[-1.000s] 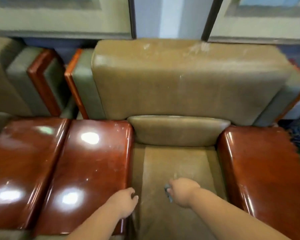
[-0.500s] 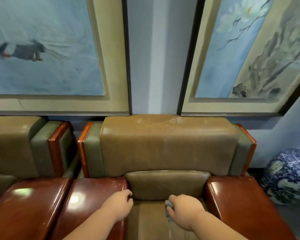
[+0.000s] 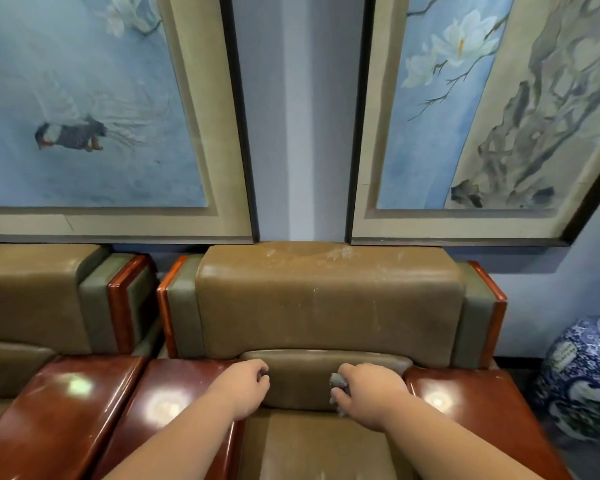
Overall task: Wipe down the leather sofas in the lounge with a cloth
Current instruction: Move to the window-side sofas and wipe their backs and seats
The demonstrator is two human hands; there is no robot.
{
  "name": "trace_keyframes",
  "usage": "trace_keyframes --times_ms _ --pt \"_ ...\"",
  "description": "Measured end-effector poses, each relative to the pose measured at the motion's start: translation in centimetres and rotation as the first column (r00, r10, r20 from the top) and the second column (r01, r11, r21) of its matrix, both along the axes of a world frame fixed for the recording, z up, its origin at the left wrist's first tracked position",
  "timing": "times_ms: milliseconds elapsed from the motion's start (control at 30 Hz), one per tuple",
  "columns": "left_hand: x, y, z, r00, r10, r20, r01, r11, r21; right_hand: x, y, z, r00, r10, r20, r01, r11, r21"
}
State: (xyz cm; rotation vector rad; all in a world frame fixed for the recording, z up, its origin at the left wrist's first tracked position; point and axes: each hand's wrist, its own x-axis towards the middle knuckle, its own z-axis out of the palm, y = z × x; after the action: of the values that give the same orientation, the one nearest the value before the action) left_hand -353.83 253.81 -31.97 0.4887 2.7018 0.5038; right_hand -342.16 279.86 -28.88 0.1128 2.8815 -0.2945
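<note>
An olive-brown leather armchair (image 3: 326,306) with glossy red-brown wooden armrests faces me, its backrest dusty along the top. My right hand (image 3: 368,393) is closed around a small grey cloth (image 3: 336,381) bunched in its fist, held against the lower back cushion (image 3: 302,379) on its right side. My left hand (image 3: 245,386) is curled into a loose fist with nothing in it, resting at the inner edge of the left armrest (image 3: 174,403) beside that cushion. Most of the cloth is hidden inside the fist.
A second sofa (image 3: 32,299) of the same kind stands directly to the left, its armrest (image 3: 59,410) touching this one. Two large framed paintings (image 3: 101,116) hang just above the backrests. A blue-and-white porcelain jar (image 3: 586,375) stands on the floor at the right.
The view has tilted up from the seat to the wall and paintings. Both hands have moved forward from the seat cushion to the lower back cushion, the right one still holding the cloth.
</note>
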Motion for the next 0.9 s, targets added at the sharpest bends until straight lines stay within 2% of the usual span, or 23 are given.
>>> trace_keyframes --times_ms 167,400,600,900 --pt "0.6 1.4 1.6 0.997 -0.056 -0.049 0.053 0.997 -0.051 -0.3 2.2 0.7 0.998 0.003 -0.061 -0.004 1.000 -0.004" --pt "-1.6 0.4 2.4 0.997 0.052 -0.059 -0.054 0.998 -0.039 -1.6 4.1 1.3 0.999 0.034 -0.018 -0.034 0.999 -0.009" --pt "-4.4 0.7 2.5 0.994 0.072 -0.086 -0.077 0.996 -0.052 -3.5 4.0 1.4 0.999 0.054 0.004 -0.054 0.998 0.011" --pt "-11.0 1.7 1.1 0.993 -0.046 -0.106 0.027 0.985 -0.171 -9.2 4.2 0.4 1.000 0.028 -0.004 -0.028 0.999 0.025"
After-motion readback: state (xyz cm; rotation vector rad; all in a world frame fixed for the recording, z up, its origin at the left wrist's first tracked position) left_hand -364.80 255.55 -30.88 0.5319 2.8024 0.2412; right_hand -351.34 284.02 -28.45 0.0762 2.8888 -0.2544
